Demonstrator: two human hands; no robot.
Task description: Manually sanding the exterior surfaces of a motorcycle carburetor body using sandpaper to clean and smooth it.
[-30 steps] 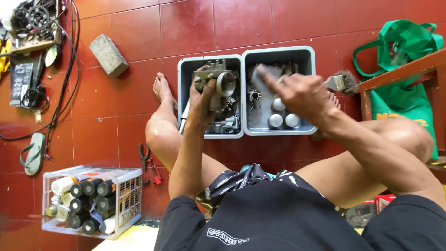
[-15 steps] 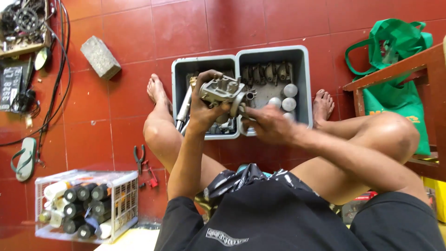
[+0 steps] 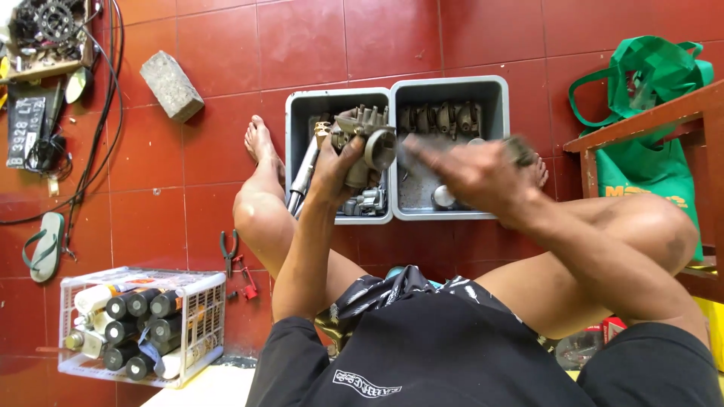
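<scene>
the left hand (image 3: 335, 169) grips a grey metal engine part (image 3: 363, 136), fingers closed around its lower body, holding it up over the left grey tub (image 3: 296, 136) on the red tile floor (image 3: 226, 45). the right hand (image 3: 467, 169) is blurred just beside the part, above the right grey tub (image 3: 498, 98); whether its fingers are open or closed cannot be told. more metal pieces lie in both tubs. a white wire basket (image 3: 204, 286) of spray cans stands at the lower left, pliers (image 3: 228, 249) near it, a green bag (image 3: 648, 83) at the right.
</scene>
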